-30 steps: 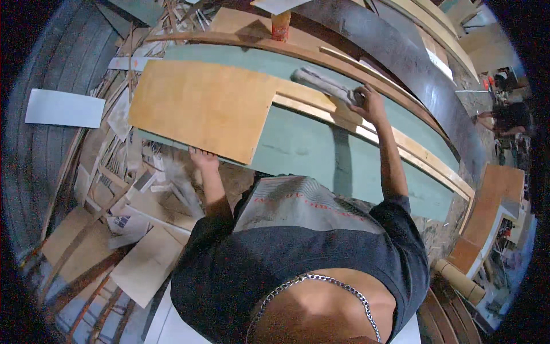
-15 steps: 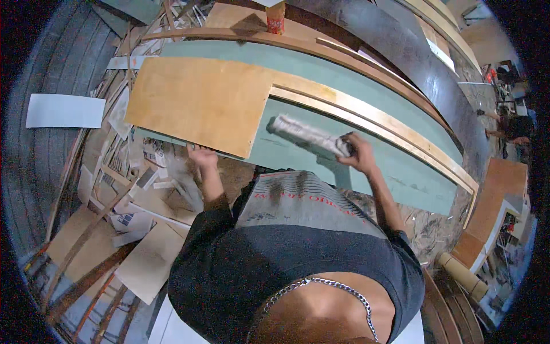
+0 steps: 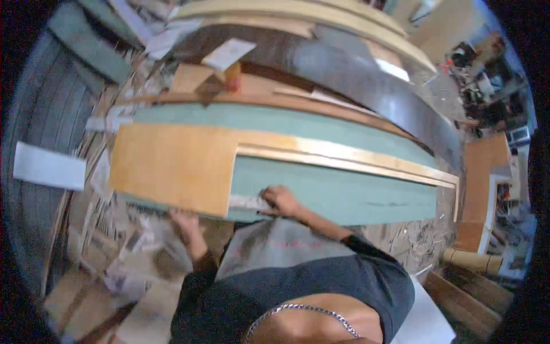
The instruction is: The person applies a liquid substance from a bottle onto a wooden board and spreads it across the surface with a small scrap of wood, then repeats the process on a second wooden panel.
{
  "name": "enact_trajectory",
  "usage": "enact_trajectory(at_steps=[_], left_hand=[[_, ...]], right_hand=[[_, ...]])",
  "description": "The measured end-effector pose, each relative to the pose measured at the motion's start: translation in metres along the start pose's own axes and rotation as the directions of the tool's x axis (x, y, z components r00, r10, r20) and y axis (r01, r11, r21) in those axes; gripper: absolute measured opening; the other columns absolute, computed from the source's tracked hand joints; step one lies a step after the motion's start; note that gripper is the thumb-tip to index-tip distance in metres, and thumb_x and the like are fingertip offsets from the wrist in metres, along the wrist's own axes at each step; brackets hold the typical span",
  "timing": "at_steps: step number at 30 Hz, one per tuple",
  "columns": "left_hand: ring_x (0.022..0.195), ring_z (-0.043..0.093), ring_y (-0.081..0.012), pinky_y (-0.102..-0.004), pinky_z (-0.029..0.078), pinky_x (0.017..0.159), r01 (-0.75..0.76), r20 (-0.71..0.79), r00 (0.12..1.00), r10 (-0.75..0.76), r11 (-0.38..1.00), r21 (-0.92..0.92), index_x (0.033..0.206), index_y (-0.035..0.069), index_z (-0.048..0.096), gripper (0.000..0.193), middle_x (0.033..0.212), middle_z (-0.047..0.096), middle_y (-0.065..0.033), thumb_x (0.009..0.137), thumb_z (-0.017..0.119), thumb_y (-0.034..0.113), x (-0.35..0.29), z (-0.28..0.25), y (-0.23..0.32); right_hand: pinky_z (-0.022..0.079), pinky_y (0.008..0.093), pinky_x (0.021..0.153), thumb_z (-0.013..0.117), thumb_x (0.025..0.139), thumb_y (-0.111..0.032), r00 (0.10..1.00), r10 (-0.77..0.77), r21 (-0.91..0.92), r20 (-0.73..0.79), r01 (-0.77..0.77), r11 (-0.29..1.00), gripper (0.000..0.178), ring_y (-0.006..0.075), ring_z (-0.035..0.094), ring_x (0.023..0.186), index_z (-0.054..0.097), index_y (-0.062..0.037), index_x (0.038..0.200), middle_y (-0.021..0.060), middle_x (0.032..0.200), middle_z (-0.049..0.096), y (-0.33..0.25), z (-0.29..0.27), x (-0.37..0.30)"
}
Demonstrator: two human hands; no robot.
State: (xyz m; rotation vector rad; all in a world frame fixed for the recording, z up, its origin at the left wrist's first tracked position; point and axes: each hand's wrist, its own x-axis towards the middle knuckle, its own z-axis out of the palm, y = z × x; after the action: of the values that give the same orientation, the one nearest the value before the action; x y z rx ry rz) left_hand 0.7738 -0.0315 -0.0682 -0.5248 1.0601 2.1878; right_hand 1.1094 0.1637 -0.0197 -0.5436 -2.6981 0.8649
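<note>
A pale yellow wooden panel [image 3: 172,166] lies on a long green board [image 3: 344,195], with a narrow light wooden frame [image 3: 344,152] running right from it. My left hand [image 3: 186,225] is at the panel's near edge, its fingers curled against it and blurred by motion. My right hand [image 3: 279,200] is wrapped round a whitish, speckled bar-shaped block [image 3: 247,202]. The block's far end is close to the panel's right edge, over the green board. Its exact kind does not show, and my fingers cover its right end.
Beyond the green board lie a brown wooden strip [image 3: 321,114] and a dark glossy board [image 3: 321,66]. A small red and orange packet [image 3: 233,79] stands there. Offcuts and scraps [image 3: 137,241] litter the left side. A cardboard roll [image 3: 472,261] lies at right.
My right hand has moved left and nearer with the block, toward the panel's right edge. The view has shifted, so the boards sit lower in the picture. My left hand stays at the panel's edge.
</note>
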Motion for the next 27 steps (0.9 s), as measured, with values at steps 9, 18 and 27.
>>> enact_trajectory(at_steps=[9, 18, 27], left_hand=[[0.090, 0.060, -0.0188, -0.0332, 0.052, 0.066, -0.065, -0.271, 0.957, 0.101, 0.988, 0.141, 0.117, 0.010, 0.057, 0.043, 0.112, 0.061, -0.0088, 0.097, 0.039, 0.044, -0.015, 0.024, -0.017], [0.075, 0.049, -0.0208, -0.0335, 0.045, 0.065, -0.791, 0.191, 0.315, 0.929, 0.146, 0.594, 0.092, -0.001, 0.059, 0.060, 0.088, 0.055, -0.0112, 0.099, 0.039, 0.055, -0.028, 0.040, 0.040], [0.070, 0.052, -0.0213, -0.0309, 0.042, 0.062, -0.889, 0.898, 0.395, 0.195, 0.328, 0.319, 0.069, 0.001, 0.049, 0.039, 0.070, 0.052, -0.0090, 0.096, 0.050, 0.029, -0.100, 0.147, -0.121]], right_hand=[[0.047, 0.0430, 0.080, 0.064, 0.087, -0.046, 0.980, 0.182, 0.088, -0.082, -0.175, 0.981, 0.045, 0.0311, 0.061, 0.092, 0.064, -0.0099, 0.114, 0.0113, 0.100, 0.061, 0.006, -0.032, -0.016], [0.048, 0.0432, 0.062, 0.067, 0.088, -0.035, 0.655, 0.625, 0.246, -0.425, -0.581, 0.776, 0.033, 0.0365, 0.060, 0.069, 0.063, -0.0049, 0.075, 0.0162, 0.077, 0.062, 0.043, -0.040, -0.091], [0.048, 0.0443, 0.081, 0.066, 0.086, -0.023, 0.411, 0.565, 0.135, -0.715, -0.712, 0.689, 0.032, 0.0359, 0.058, 0.097, 0.058, -0.0074, 0.112, 0.0151, 0.108, 0.059, 0.016, -0.072, -0.167]])
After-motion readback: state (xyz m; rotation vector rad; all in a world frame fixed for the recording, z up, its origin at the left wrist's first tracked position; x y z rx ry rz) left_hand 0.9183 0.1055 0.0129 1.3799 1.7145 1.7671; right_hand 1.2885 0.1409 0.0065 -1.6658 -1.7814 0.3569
